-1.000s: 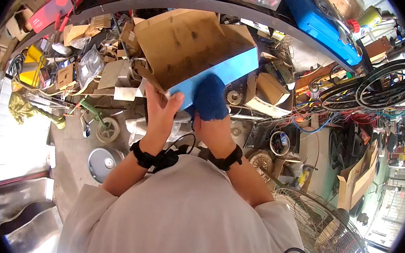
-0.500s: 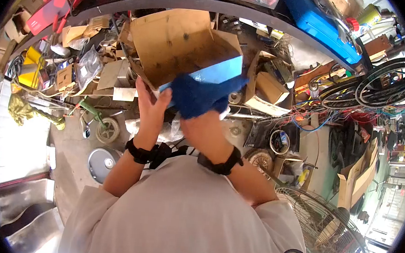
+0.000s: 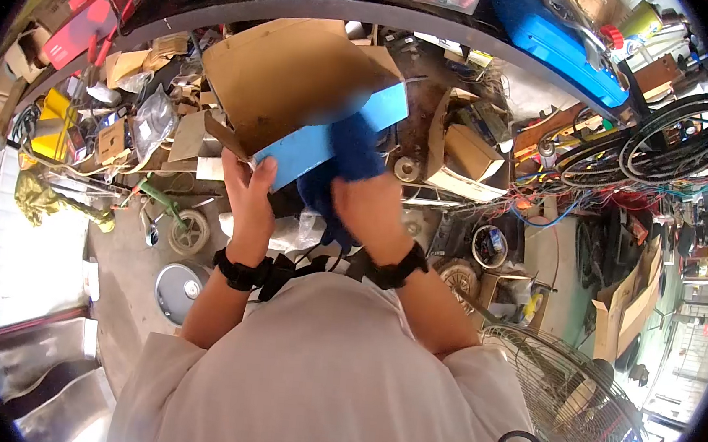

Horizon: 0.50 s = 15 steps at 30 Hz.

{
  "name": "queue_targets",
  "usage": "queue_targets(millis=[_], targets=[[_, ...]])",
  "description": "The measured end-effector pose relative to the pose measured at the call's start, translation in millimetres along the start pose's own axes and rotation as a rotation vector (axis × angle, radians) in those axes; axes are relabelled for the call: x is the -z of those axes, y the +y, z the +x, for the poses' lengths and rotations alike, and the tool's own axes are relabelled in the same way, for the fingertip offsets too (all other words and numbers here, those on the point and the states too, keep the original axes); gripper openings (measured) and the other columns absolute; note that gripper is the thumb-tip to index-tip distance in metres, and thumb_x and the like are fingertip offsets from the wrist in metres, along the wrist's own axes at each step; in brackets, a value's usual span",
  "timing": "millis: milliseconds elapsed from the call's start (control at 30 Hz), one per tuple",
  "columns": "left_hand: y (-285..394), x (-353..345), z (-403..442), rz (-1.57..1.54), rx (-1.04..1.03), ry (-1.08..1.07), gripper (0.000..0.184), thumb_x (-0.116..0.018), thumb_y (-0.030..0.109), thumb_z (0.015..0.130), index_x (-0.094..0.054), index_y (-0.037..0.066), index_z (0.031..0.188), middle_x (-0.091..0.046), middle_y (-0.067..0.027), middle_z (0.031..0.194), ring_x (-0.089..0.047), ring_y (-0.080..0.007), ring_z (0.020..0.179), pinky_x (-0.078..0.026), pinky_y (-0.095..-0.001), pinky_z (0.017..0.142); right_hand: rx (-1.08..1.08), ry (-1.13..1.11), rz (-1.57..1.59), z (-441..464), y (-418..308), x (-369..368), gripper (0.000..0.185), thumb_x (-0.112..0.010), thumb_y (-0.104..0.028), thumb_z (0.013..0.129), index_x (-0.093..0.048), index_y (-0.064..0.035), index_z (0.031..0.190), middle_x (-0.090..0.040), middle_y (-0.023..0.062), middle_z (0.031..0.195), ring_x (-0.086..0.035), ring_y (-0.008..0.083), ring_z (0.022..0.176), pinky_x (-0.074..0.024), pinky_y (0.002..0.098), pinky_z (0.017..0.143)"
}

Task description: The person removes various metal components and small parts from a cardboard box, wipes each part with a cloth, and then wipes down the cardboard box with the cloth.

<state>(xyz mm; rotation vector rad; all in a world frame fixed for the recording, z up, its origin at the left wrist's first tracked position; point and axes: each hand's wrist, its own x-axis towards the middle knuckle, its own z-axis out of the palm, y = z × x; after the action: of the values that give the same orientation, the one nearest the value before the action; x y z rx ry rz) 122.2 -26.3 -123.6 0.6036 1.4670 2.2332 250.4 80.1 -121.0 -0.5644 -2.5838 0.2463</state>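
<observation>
An open cardboard box (image 3: 279,63) with a light blue side is tilted in front of me, its brown inside showing. My left hand (image 3: 248,203) grips the near left corner of the box, thumb on the blue side. A dark blue cloth (image 3: 355,147) lies against the blue side and hangs down below it. My right hand (image 3: 371,214) is behind the cloth and holds it; the fingers are partly covered and blurred.
A smaller open carton (image 3: 469,153) stands right of the box. Coiled black cables (image 3: 672,144) hang at the right, near a blue case (image 3: 559,45). A wire fan cage (image 3: 566,399) is at lower right, and a wheel (image 3: 190,232) at left.
The box and my left hand have moved left. The cloth in my right hand has shifted along the blue side, spread out, and now hangs lower.
</observation>
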Motion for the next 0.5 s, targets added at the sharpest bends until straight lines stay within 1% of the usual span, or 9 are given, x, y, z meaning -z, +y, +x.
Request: queue_targets(millis=[33, 100, 200, 233, 333, 367, 433, 467, 500], targets=[[1, 0, 1, 0.029, -0.017, 0.017, 0.064, -0.065, 0.027, 0.078, -0.036, 0.001, 0.129, -0.045, -0.0088, 0.127, -0.042, -0.0200, 0.116, -0.030, -0.0323, 0.099, -0.133, -0.090, 0.028, 2, 9, 3, 0.013, -0.059, -0.012, 0.070, -0.060, -0.0060, 0.082, -0.061, 0.0122, 0.078, -0.060, 0.0319, 0.060, -0.0493, 0.0433, 0.053], [0, -3, 2, 0.086, -0.050, 0.052, 0.062, -0.063, 0.027, 0.079, -0.036, 0.000, 0.128, -0.046, -0.0091, 0.126, -0.042, -0.0201, 0.116, -0.031, -0.0324, 0.099, -0.299, -0.352, 0.081, 2, 10, -2, 0.034, -0.059, -0.009, 0.072, -0.057, -0.0041, 0.106, -0.061, 0.0152, 0.100, -0.061, 0.0348, 0.076, -0.0502, 0.0458, 0.065], [-17, 11, 5, -0.174, 0.151, 0.026, 0.063, -0.061, 0.030, 0.079, -0.035, -0.001, 0.129, -0.046, -0.0105, 0.125, -0.041, -0.0203, 0.117, -0.030, -0.0327, 0.100, 0.197, 0.142, 0.151, -6, -17, -6, 0.040, -0.059, -0.008, 0.072, -0.056, -0.0037, 0.112, -0.057, 0.0178, 0.108, -0.058, 0.0383, 0.090, -0.0474, 0.0455, 0.080], [-16, 11, 5, -0.241, 0.199, -0.022, 0.067, -0.060, 0.033, 0.080, -0.034, -0.001, 0.131, -0.046, -0.0114, 0.125, -0.043, -0.0211, 0.116, -0.030, -0.0328, 0.100, 0.221, 0.150, 0.164, -3, -18, 3, 0.047, -0.059, -0.006, 0.072, -0.054, -0.0039, 0.118, -0.054, 0.0186, 0.117, -0.054, 0.0395, 0.101, -0.0425, 0.0440, 0.090], [-13, 6, 3, -0.150, 0.122, -0.022, 0.071, -0.059, 0.035, 0.079, -0.032, -0.001, 0.133, -0.047, -0.0124, 0.125, -0.045, -0.0221, 0.114, -0.030, -0.0335, 0.100, 0.018, 0.329, 0.238, 6, 7, 0, 0.049, -0.058, -0.007, 0.070, -0.054, -0.0084, 0.119, -0.057, 0.0148, 0.114, -0.056, 0.0366, 0.099, -0.0433, 0.0435, 0.090], [-15, 8, 3, -0.116, 0.097, -0.026, 0.071, -0.060, 0.036, 0.079, -0.032, -0.001, 0.133, -0.047, -0.0123, 0.126, -0.045, -0.0221, 0.115, -0.031, -0.0335, 0.100, -0.172, 0.242, 0.413, 4, 13, -6, 0.048, -0.058, -0.006, 0.070, -0.055, -0.0079, 0.118, -0.057, 0.0174, 0.114, -0.055, 0.0378, 0.099, -0.0438, 0.0430, 0.089], [-22, 9, 7, -0.052, 0.045, -0.043, 0.073, -0.061, 0.037, 0.078, -0.032, -0.001, 0.134, -0.046, -0.0121, 0.127, -0.045, -0.0220, 0.115, -0.032, -0.0334, 0.099, -0.182, 0.174, 0.276, -5, -1, -4, 0.046, -0.057, -0.006, 0.072, -0.055, -0.0091, 0.118, -0.056, 0.0180, 0.114, -0.055, 0.0372, 0.099, -0.0436, 0.0426, 0.089], [-21, 7, 5, -0.096, 0.097, -0.051, 0.074, -0.061, 0.037, 0.078, -0.031, -0.001, 0.134, -0.046, -0.0119, 0.127, -0.044, -0.0219, 0.116, -0.031, -0.0332, 0.100, -0.190, 0.142, 0.205, -4, -12, 1, 0.045, -0.057, -0.006, 0.073, -0.055, -0.0097, 0.118, -0.056, 0.0183, 0.114, -0.055, 0.0369, 0.099, -0.0435, 0.0424, 0.089], [-19, 4, 3, -0.140, 0.150, -0.061, 0.074, -0.061, 0.038, 0.078, -0.031, 0.000, 0.135, -0.045, -0.0117, 0.128, -0.043, -0.0219, 0.117, -0.031, -0.0330, 0.100, -0.001, 0.213, 0.372, 1, -21, 2, 0.043, -0.057, -0.006, 0.075, -0.056, -0.0125, 0.117, -0.057, 0.0163, 0.113, -0.057, 0.0347, 0.097, -0.0466, 0.0411, 0.085]])
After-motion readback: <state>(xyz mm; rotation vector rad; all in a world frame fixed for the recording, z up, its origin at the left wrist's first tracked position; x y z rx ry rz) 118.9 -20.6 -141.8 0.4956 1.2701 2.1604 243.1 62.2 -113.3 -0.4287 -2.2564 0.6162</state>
